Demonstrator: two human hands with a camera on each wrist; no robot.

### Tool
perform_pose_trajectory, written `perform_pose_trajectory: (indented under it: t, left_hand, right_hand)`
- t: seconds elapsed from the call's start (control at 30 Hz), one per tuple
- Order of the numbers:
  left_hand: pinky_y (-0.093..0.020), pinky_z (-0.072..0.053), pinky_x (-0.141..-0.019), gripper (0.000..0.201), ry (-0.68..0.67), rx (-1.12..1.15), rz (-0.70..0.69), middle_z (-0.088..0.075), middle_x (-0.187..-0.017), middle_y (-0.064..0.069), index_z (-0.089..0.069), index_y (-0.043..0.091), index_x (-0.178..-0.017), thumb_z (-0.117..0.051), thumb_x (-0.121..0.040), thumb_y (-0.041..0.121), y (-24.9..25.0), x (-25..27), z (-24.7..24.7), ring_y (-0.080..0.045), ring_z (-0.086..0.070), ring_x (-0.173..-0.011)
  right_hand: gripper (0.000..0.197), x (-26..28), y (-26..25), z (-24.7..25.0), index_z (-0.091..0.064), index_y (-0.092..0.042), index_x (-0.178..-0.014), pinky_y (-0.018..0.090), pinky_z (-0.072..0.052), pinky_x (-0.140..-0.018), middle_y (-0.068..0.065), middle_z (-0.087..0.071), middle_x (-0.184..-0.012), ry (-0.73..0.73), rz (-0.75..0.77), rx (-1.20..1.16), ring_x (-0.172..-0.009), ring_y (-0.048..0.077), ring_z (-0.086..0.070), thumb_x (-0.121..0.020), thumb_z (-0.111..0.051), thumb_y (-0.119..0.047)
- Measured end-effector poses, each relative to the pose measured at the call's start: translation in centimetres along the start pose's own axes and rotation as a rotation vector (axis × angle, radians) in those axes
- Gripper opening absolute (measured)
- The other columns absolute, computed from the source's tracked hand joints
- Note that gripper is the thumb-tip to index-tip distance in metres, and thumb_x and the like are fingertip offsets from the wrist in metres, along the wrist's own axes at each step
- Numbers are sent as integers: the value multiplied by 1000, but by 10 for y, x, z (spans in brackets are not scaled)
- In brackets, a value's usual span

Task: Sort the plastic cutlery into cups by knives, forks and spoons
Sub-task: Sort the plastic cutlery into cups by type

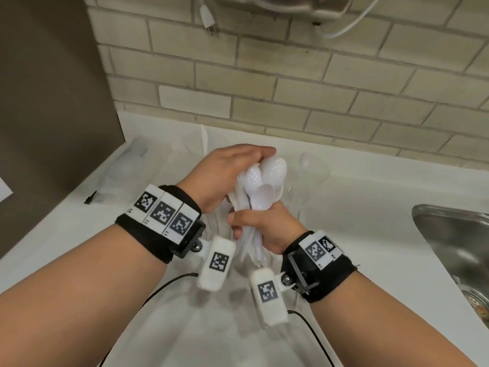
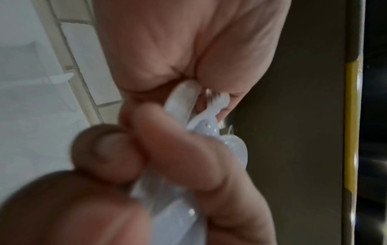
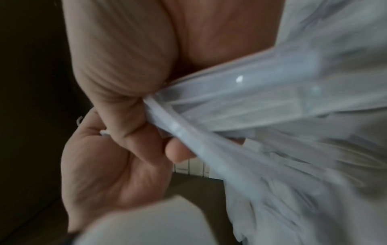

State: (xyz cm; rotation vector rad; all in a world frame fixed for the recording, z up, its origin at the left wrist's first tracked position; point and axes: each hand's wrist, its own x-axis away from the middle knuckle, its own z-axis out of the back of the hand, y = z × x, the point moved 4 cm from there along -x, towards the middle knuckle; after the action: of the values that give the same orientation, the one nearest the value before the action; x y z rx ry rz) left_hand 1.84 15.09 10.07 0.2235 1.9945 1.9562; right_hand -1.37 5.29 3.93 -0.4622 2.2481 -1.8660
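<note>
A bundle of white plastic spoons [image 1: 262, 181] is held up over the white counter [image 1: 357, 207] by both hands. My left hand [image 1: 260, 157] curls over the spoon bowls from above. My right hand [image 1: 238, 223] grips the handles lower down. In the left wrist view the spoon bowls [image 2: 184, 102] press against my left palm. Seen from the right wrist, the handles [image 3: 230, 99] fan out from my right fist. A clear cup [image 1: 321, 168] to the right holds one spoon. Behind the hands a white knife [image 1: 204, 139] stands in another clear cup, and a third cup [image 1: 137, 152] sits faintly at left.
A steel sink [image 1: 455, 247] opens at the right edge of the counter. A brown panel [image 1: 53, 115] walls off the left side and a brick wall [image 1: 291, 88] closes the back. Black cables [image 1: 164, 284] trail from the wrist cameras over the near counter.
</note>
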Motion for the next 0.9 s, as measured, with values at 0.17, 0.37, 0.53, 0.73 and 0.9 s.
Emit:
perform_pose_trajectory:
  t: [0.17,0.37,0.53,0.73,0.9]
  left_hand:
    - [-29,-47,-99,53,-5,-71,-205,-57,-130,6,-57,30,-125,-71,-74,38,2,4,4,-7,-58,-116]
    - [-12,-46,-88,48,-80,-331,-254,-68,-109,12,-67,21,-109,-84,-66,7,6,8,-1,2,-63,-100]
    - [-15,-47,-81,43,204,-356,-263,-65,-93,15,-66,26,-103,-73,-61,18,-1,3,8,4,-59,-86]
    - [-32,-54,-71,92,-164,236,9,-64,-105,-9,-48,15,-124,-90,-49,46,-31,9,19,-22,-65,-87]
    - [-34,-54,-47,53,-373,53,194,-67,-85,-28,-63,10,-116,-80,-70,31,-35,30,3,-31,-62,-52]
  right_hand:
    - [28,3,-1,0,-59,4,-90,30,-52,-56,12,-56,-56,-92,-117,12,-46,22,-55,-63,-63,10]
    - [21,6,-3,-5,-65,-2,-66,37,-50,-62,15,-57,-56,-180,-135,41,-54,28,-55,-66,-58,18]
    - [24,0,-1,-8,-62,2,-90,40,-53,-68,19,-60,-74,-40,-129,95,-60,28,-60,-74,-60,18]
    - [23,1,-11,-2,-55,-4,-86,35,-45,-55,11,-45,-64,-24,-79,-69,-47,21,-44,-67,-54,7]
    - [35,6,-7,-20,-61,-10,-92,31,-51,-52,12,-42,-64,-191,-113,-23,-45,17,-49,-66,-51,11]
